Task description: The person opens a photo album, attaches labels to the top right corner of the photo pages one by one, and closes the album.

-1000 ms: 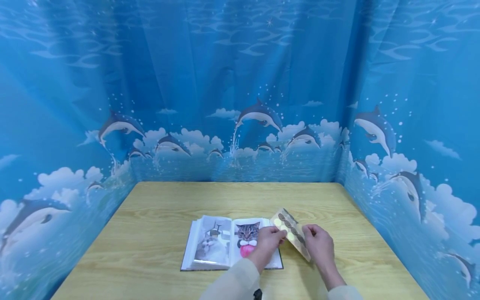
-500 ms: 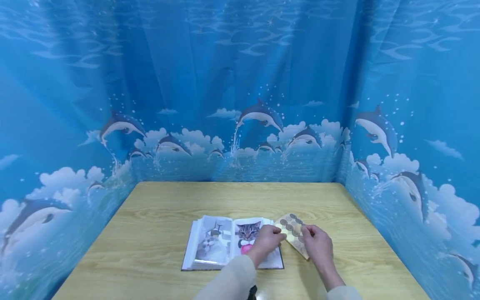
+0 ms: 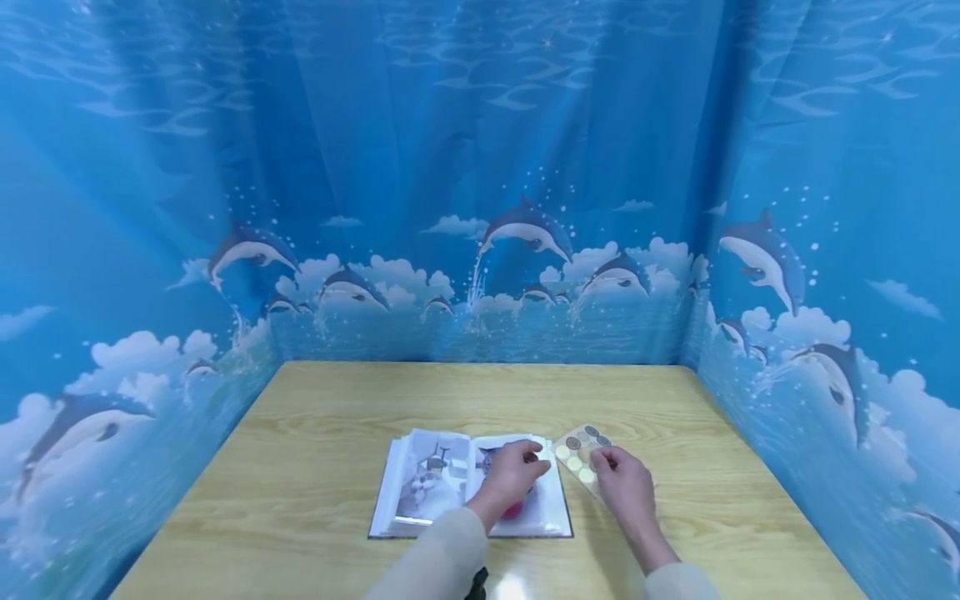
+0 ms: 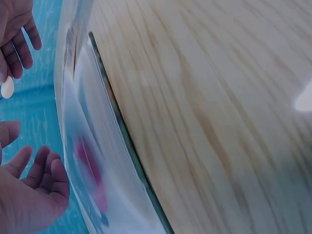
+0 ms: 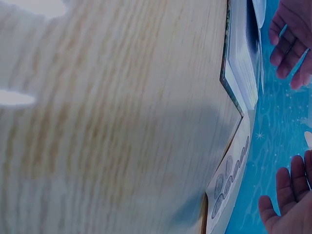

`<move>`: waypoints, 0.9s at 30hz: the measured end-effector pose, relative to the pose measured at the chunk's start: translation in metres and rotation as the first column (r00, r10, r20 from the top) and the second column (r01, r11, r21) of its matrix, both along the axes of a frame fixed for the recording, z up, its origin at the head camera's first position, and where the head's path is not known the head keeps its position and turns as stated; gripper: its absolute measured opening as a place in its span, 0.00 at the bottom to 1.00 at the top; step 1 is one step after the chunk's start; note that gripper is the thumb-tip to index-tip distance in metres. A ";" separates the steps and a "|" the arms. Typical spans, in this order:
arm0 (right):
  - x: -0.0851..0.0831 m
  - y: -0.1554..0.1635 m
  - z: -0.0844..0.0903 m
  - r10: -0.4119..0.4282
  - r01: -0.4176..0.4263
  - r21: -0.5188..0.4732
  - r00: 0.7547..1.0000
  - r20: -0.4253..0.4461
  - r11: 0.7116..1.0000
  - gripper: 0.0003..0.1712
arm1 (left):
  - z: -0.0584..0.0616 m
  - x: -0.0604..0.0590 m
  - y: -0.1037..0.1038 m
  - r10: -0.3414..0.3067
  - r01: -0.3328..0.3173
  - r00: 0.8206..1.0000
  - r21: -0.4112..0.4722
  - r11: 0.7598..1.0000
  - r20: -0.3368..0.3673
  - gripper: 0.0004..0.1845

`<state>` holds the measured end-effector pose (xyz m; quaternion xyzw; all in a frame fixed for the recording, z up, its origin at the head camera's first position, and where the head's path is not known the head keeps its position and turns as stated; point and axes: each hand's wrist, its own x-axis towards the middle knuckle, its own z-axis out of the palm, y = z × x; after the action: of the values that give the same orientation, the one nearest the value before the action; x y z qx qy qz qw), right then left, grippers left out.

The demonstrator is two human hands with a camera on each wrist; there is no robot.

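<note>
An open photo album [image 3: 435, 492] lies on the wooden table [image 3: 337, 408], and its right page carries a cat picture. My left hand [image 3: 516, 472] hovers over that page with its fingers loosely curled [image 4: 34, 190] and nothing visible in them. A beige sticker sheet [image 3: 576, 448] with rows of round stickers lies flat just right of the album. My right hand [image 3: 622, 479] has its fingertips at the sheet's near edge, fingers fairly straight [image 5: 287, 204]. A small pale oval [image 4: 7, 87] shows by a right fingertip at the frame edge. I cannot tell whether it is a sticker.
Blue dolphin-print curtains [image 3: 480, 208] close in the table at the back and on both sides. The album's thick page edge [image 5: 241, 73] stands up from the tabletop beside the sheet [image 5: 229, 183]. Bare wood lies behind and to the left of the album.
The sticker sheet, held up tilted between both hands, has come down flat on the table. My left hand has left it and moved left over the cat page.
</note>
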<state>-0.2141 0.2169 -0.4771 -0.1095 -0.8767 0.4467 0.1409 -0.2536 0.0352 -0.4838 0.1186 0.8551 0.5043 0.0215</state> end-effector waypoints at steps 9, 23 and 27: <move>-0.010 -0.012 -0.004 0.047 -0.046 0.026 0.998 -0.047 0.999 0.09 | -0.003 0.001 -0.030 -0.014 -0.022 0.992 -0.291 0.956 -0.123 0.24; -0.022 -0.032 -0.012 0.105 -0.105 0.030 0.994 -0.013 0.994 0.08 | -0.011 0.007 -0.078 -0.078 -0.087 0.969 -0.622 0.778 -0.233 0.29; -0.025 -0.037 -0.012 0.113 -0.113 0.056 0.993 -0.012 0.992 0.08 | -0.010 0.011 -0.093 -0.084 -0.084 0.970 -0.640 0.764 -0.228 0.30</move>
<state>-0.2395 0.1797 -0.4887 -0.0524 -0.8924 0.4304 0.1250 -0.2424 -0.0578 -0.4938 0.1648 0.9720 0.1614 -0.0437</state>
